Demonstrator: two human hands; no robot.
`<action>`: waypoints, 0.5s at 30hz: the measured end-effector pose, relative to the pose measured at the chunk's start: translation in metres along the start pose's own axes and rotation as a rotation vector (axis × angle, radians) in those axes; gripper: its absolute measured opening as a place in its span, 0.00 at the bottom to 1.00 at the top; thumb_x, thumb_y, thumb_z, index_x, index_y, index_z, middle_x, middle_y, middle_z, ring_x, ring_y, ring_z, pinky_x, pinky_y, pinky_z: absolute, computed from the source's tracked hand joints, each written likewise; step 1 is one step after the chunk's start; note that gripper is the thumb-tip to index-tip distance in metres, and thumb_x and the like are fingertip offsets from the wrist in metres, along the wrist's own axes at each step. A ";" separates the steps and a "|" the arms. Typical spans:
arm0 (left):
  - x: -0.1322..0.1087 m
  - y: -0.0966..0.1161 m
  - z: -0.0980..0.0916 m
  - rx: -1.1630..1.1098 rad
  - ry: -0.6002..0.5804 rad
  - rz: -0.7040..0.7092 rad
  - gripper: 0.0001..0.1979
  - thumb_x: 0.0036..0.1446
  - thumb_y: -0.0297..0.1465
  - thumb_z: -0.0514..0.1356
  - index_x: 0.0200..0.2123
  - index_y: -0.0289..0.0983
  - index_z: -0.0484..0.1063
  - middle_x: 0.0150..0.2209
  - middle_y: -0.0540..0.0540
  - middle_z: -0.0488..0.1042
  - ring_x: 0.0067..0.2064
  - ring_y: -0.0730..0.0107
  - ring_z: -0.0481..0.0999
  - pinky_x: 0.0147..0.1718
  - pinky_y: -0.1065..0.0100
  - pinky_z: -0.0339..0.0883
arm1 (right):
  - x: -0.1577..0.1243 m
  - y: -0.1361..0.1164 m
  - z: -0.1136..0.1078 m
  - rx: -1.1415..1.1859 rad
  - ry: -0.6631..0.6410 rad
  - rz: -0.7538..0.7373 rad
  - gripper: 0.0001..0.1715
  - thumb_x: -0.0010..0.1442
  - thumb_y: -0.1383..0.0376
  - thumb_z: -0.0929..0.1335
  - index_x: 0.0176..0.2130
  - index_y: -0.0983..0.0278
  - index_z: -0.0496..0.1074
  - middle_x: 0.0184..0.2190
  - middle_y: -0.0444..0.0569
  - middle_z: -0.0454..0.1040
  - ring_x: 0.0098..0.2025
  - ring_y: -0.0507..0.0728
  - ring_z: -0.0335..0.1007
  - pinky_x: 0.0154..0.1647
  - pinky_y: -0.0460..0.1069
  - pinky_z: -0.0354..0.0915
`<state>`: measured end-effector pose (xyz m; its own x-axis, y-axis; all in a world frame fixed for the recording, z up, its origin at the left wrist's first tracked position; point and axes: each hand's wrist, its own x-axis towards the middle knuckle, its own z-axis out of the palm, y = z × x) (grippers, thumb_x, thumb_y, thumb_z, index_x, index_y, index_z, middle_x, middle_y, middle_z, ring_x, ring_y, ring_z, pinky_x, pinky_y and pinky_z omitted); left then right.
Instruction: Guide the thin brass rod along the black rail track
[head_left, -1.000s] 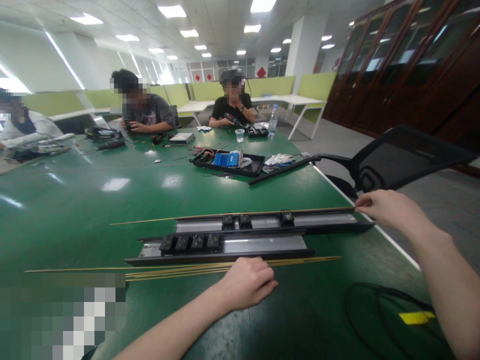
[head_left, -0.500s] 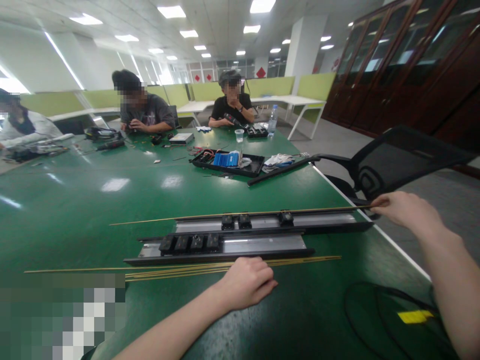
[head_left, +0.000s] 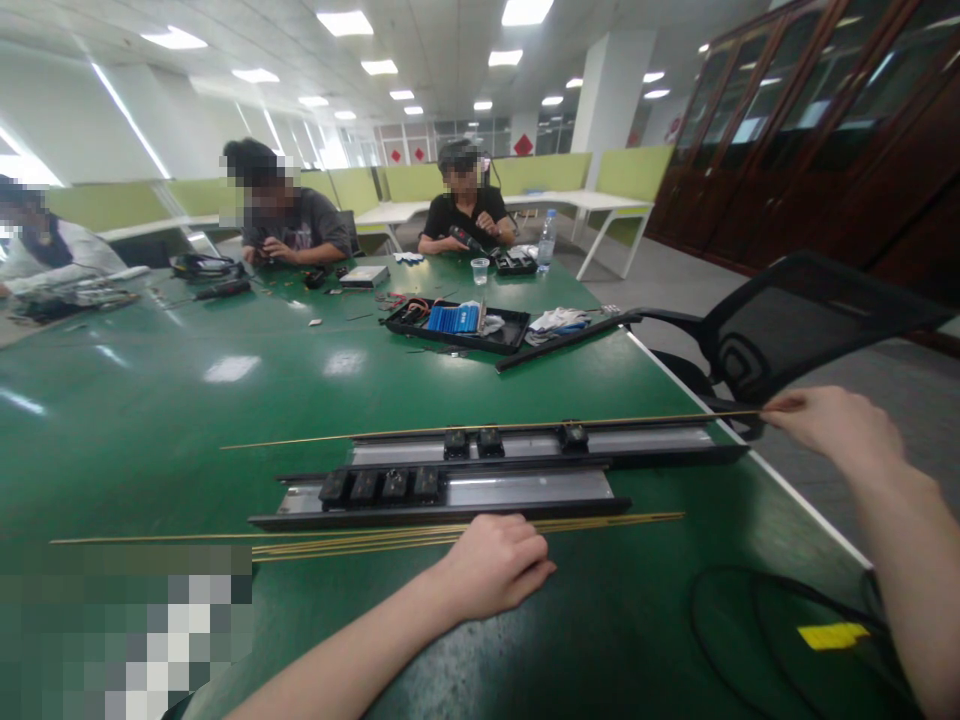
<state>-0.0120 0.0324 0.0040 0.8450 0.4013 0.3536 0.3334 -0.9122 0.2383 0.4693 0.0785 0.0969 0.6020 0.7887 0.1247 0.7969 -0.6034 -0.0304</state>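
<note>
My right hand (head_left: 832,425), past the right table edge, pinches the end of a thin brass-coloured rod (head_left: 660,419). That rod stretches left along the back of the farther metal rail (head_left: 645,440), which carries three small black blocks, one of them a block (head_left: 574,437) standing apart. In front lies a shorter rail (head_left: 525,488) with several black blocks (head_left: 396,485) close together at its left. My left hand (head_left: 499,565) rests on the table with its fingers curled, beside a loose bundle of similar rods (head_left: 360,545). Nothing shows in that hand; its palm is hidden.
Beyond the rails stand a black tray (head_left: 514,330) with blue parts, white gloves (head_left: 559,325) and a long black strip (head_left: 562,342). A chair (head_left: 810,330) is at the right edge. Black cable (head_left: 697,610) lies front right. Several people sit across the table.
My right hand has shifted slightly right, its pinch still at the rod's end. My left hand has stayed in place. The person opposite has lowered a hand from the face.
</note>
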 end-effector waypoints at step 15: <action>0.001 0.001 -0.001 -0.002 0.006 0.006 0.13 0.69 0.35 0.55 0.30 0.38 0.65 0.28 0.49 0.71 0.31 0.69 0.72 0.29 0.69 0.59 | -0.002 0.004 -0.003 0.074 -0.083 0.167 0.32 0.56 0.47 0.66 0.53 0.59 0.78 0.53 0.68 0.74 0.37 0.64 0.72 0.32 0.56 0.60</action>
<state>-0.0115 0.0321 0.0058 0.8444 0.3966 0.3602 0.3279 -0.9143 0.2379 0.4711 0.0736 0.0999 0.7258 0.6872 0.0293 0.6853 -0.7188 -0.1173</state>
